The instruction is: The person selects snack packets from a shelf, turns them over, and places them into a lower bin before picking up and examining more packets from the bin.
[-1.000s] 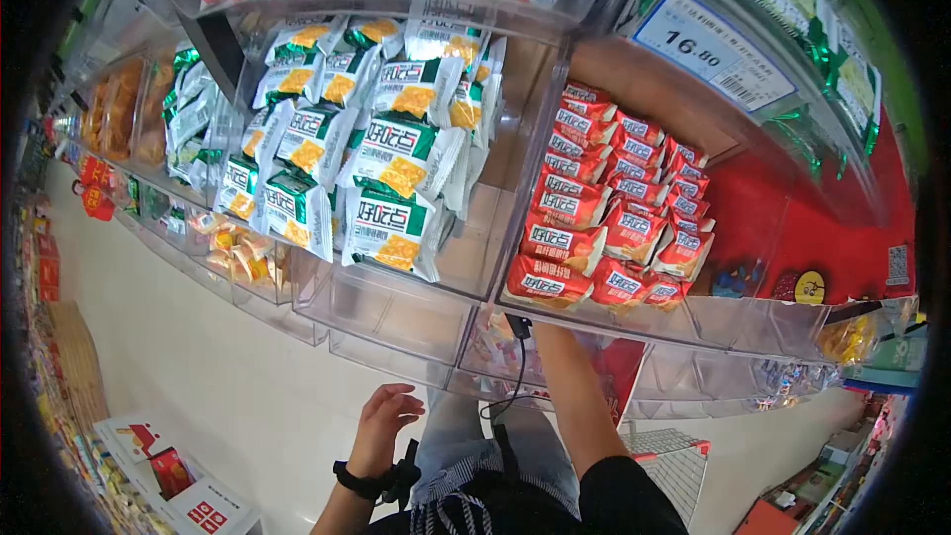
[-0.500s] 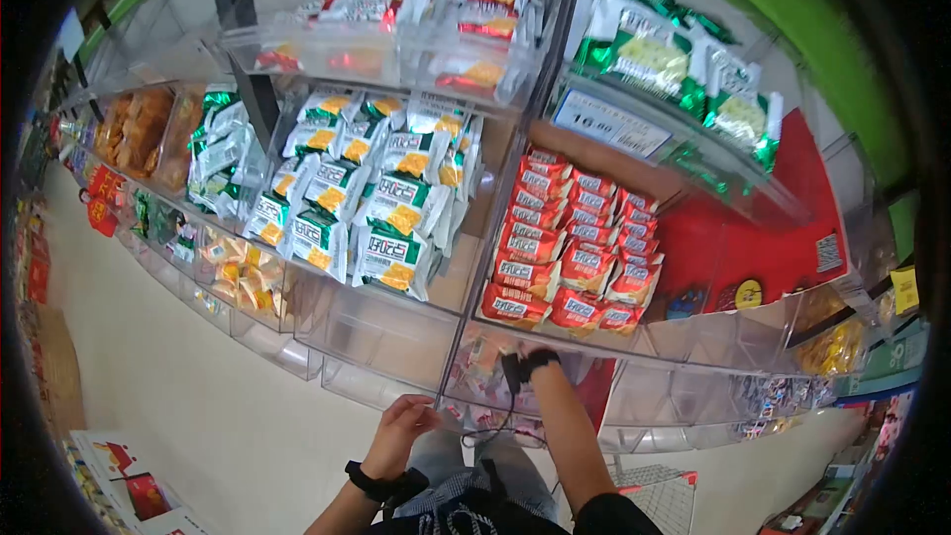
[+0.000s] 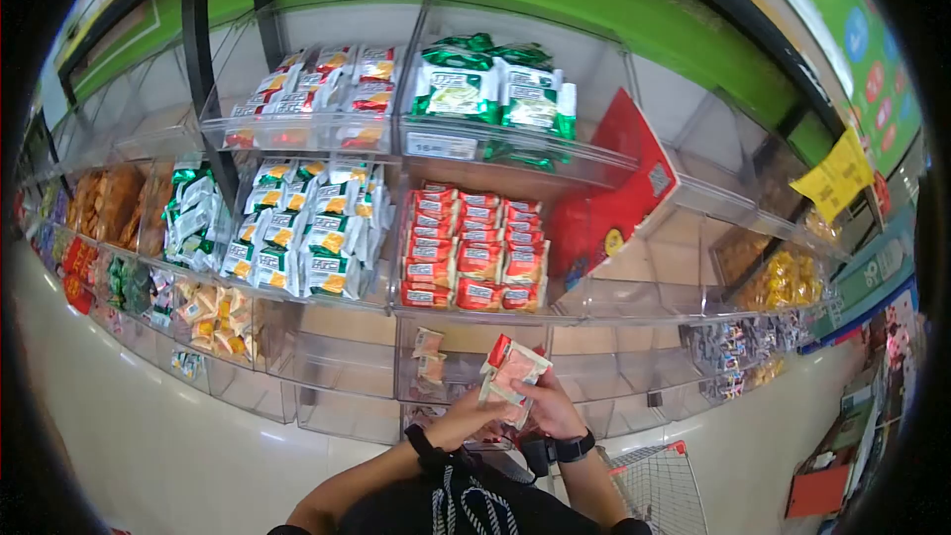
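A red and white snack packet (image 3: pixel 515 372) with a pale pink front is held up before my body. It cannot be told whether more than one packet is stacked there. My left hand (image 3: pixel 477 416) grips it from the lower left, the fingers partly hidden behind it. On the right edge, my right hand (image 3: pixel 555 410) is closed with the thumb across the front. Just beyond my hands is a clear lower bin (image 3: pixel 421 398) with a few small pale packets (image 3: pixel 429 357). Above it stand rows of red and orange snack packs (image 3: pixel 477 258).
Green and white packs (image 3: pixel 297 228) fill the bin to the left. Higher up are green bags (image 3: pixel 495 94) behind a price label (image 3: pixel 441 146). A red board (image 3: pixel 614 198) leans at the right. A wire shopping cart (image 3: pixel 659 481) stands by my right side.
My right hand has come up out of the lower bin with the packet, and my left hand has joined it. The view has tilted up and shifted right.
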Demonstrator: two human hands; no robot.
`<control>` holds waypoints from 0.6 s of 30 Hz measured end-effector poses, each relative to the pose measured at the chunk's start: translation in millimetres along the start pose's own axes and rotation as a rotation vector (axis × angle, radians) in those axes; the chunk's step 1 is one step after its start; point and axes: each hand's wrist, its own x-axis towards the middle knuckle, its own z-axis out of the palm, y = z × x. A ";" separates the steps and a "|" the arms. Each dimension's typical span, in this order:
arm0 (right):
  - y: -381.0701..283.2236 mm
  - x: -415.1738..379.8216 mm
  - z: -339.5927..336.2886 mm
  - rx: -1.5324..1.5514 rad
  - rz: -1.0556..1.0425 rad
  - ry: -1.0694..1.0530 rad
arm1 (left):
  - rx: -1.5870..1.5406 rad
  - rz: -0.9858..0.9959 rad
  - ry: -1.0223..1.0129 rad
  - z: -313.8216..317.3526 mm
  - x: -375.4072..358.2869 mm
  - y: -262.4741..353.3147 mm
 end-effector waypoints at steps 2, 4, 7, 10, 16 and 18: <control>-12.9 -14.2 3.8 0.027 -0.106 0.019 | -0.007 0.071 0.019 9.5 0.8 9.6; -20.7 -25.1 5.8 0.055 -0.258 0.059 | -0.114 0.197 0.098 19.4 -12.5 28.2; -28.4 -40.6 5.2 0.106 -0.412 0.142 | 0.147 0.559 0.263 8.8 -22.4 46.1; -33.5 -48.7 5.3 0.214 -0.416 0.076 | 0.476 0.859 0.295 7.4 -36.1 67.7; -32.0 -58.2 21.4 0.152 -0.421 -0.045 | 0.277 0.985 0.229 1.0 -47.2 69.4; -31.0 -56.9 29.1 0.143 -0.402 -0.084 | -0.007 0.940 0.366 14.5 -51.5 70.9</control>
